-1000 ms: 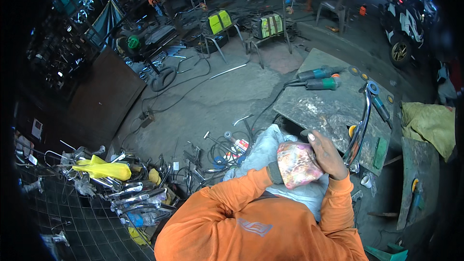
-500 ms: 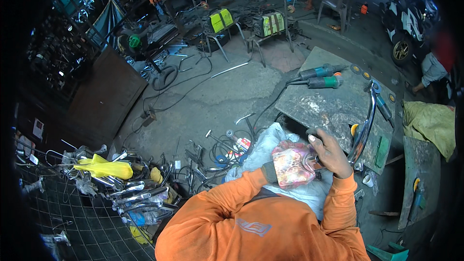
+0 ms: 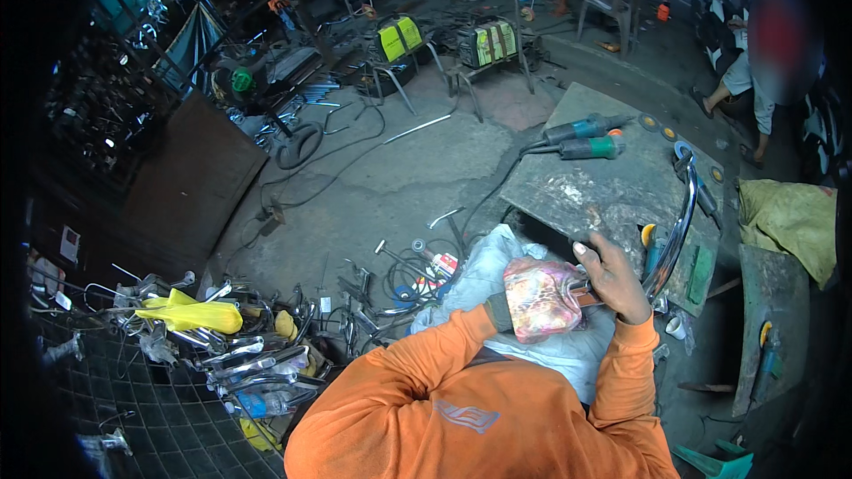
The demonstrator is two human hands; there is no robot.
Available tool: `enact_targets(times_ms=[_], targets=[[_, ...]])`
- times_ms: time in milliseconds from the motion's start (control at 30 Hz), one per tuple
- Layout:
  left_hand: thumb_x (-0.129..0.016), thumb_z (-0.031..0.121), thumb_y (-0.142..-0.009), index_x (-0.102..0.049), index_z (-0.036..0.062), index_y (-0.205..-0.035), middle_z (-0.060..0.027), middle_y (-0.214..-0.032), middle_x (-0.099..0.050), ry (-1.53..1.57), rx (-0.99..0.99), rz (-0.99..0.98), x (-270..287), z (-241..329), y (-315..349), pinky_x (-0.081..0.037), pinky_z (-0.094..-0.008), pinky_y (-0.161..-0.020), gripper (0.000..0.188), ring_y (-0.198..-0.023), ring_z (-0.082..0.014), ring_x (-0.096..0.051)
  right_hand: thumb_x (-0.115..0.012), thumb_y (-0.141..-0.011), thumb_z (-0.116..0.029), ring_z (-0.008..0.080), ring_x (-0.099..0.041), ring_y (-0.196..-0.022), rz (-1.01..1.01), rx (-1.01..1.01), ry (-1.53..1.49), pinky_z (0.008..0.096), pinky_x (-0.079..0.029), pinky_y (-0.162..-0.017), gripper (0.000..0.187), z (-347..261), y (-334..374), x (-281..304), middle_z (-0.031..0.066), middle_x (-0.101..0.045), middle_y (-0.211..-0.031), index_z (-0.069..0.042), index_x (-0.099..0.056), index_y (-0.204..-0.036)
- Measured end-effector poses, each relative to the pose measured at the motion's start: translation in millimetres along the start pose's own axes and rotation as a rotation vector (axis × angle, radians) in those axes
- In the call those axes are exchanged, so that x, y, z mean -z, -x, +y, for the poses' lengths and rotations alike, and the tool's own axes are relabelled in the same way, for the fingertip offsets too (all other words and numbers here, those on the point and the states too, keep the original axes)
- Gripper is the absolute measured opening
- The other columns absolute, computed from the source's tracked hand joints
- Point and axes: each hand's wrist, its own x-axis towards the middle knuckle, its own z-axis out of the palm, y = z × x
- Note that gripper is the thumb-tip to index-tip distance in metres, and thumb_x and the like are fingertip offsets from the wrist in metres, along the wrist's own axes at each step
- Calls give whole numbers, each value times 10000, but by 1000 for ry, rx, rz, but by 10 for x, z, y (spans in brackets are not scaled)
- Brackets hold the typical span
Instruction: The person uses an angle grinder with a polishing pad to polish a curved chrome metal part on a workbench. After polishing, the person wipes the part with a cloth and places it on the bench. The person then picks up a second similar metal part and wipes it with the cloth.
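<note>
A bent chrome pipe [image 3: 685, 213] curves from above the worktable down to my lap. My right hand [image 3: 614, 279] is bare and lies over its lower part, the thumb raised, the undersides of the fingers hidden. Just left of it, a crumpled multicoloured cloth [image 3: 540, 302] is bunched around the pipe's near end. My left hand [image 3: 500, 312], in a dark grey glove, presses into the cloth from the left, with most of its fingers covered. Beneath both hands a pale grey-blue sheet [image 3: 484, 270] is spread across my lap.
The worktable [image 3: 568, 204] carries angle grinders [image 3: 590, 147] and several discs [image 3: 658, 129]. Metal parts [image 3: 253, 355] lie piled at left, near a hammer [image 3: 390, 253] and cables. Two yellow-green machines [image 3: 399, 38] rest on chair frames. A person [image 3: 745, 80] bends at far right.
The cloth has shifted and bunched differently around the pipe end, while my right hand stays close to the same spot. The person at far right has moved left and bent down.
</note>
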Motion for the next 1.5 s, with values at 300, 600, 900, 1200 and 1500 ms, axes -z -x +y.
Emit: enact_targets(times_ms=[300, 600, 900, 1200, 1500], targets=[[-770, 336, -847, -685, 82, -1185, -102, -1050, -725, -155, -192, 9, 127, 190, -80, -522, -417, -890, 431, -986, -289, -680, -580, -1035, -265, 398, -682, -913, -37, 113, 10, 433, -515, -828, 366, -59, -68, -178, 261, -690, -970, 66, -631, -1182], [-788, 397, -791, -751, 109, -939, -91, -897, -737, -213, -131, 85, 92, 60, -92, -528, -429, -768, 326, -850, -293, -692, -571, -1032, -248, 355, -663, -893, -8, 98, 20, 411, -507, -823, 347, 7, -74, -141, 228, -676, -942, 59, -628, -1183], [-579, 179, -1028, -470, 43, -1491, -123, -1419, -583, 736, 158, -125, -47, -791, 259, -438, -372, -1126, 495, -1293, -224, -564, -593, -1021, -242, 291, -605, -782, -32, 64, 30, 406, -477, -734, 322, -18, -117, -173, 188, -613, -847, 54, -620, -1146], [-586, 230, -1031, -473, 55, -1502, -129, -1440, -577, 340, 70, -122, -34, -781, 316, -394, -374, -1166, 515, -1325, -232, -544, -606, -1014, -273, 374, -678, -820, -32, 67, 76, 439, -507, -760, 384, -25, -85, -169, 262, -670, -899, 77, -620, -1172], [-458, 144, -1083, -423, 13, -1526, -151, -1441, -577, 1696, 215, -218, -218, -1113, 211, -482, -393, -1099, 464, -1288, -239, -572, -612, -1015, -298, 291, -616, -738, 3, 21, 15, 407, -491, -720, 397, -33, -43, -148, 222, -641, -861, 70, -620, -1165]])
